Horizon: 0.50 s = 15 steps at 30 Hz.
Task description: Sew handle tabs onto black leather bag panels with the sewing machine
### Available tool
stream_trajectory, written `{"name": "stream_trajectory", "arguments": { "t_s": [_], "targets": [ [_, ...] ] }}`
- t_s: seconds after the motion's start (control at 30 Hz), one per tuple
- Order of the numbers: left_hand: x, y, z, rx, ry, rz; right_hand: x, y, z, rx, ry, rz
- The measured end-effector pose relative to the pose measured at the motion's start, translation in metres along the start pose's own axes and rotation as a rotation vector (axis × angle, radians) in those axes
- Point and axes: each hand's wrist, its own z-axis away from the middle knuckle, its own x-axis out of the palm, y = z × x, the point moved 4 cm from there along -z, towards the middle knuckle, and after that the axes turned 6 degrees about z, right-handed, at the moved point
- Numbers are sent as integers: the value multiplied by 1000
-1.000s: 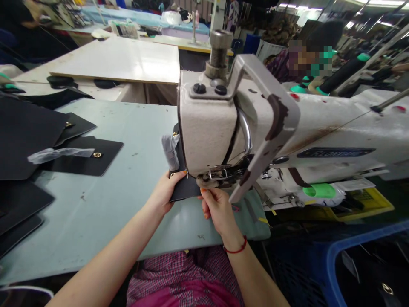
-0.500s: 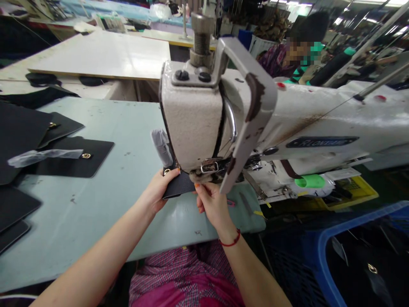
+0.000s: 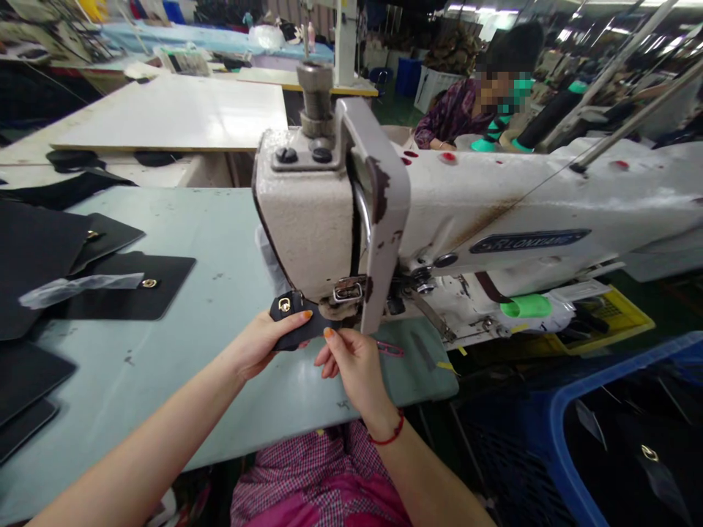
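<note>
A black leather piece [image 3: 299,322] with a small gold clasp lies under the head of a worn white sewing machine [image 3: 329,219]. My left hand [image 3: 263,342] grips its near left edge, thumb on top. My right hand [image 3: 351,360] pinches the piece's right edge just below the presser foot [image 3: 346,293]. Most of the piece is hidden behind the machine head.
More black leather pieces with gold clasps [image 3: 126,285] lie at the left of the pale green table [image 3: 220,241]. A blue plastic crate [image 3: 593,432] stands at lower right. Another person [image 3: 466,110] works behind the machine. A white board [image 3: 176,110] lies on the table beyond.
The view has shifted right. The leather piece has turned and come nearer me, so its gold clasp now shows by my left thumb. Both hands still hold it.
</note>
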Motion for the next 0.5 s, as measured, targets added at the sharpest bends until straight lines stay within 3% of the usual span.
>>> {"name": "stream_trajectory", "arguments": {
  "t_s": [0.5],
  "targets": [
    [-9,2,-16,92,-12,-37,11,7,-13,7,77,-57]
  ]
}}
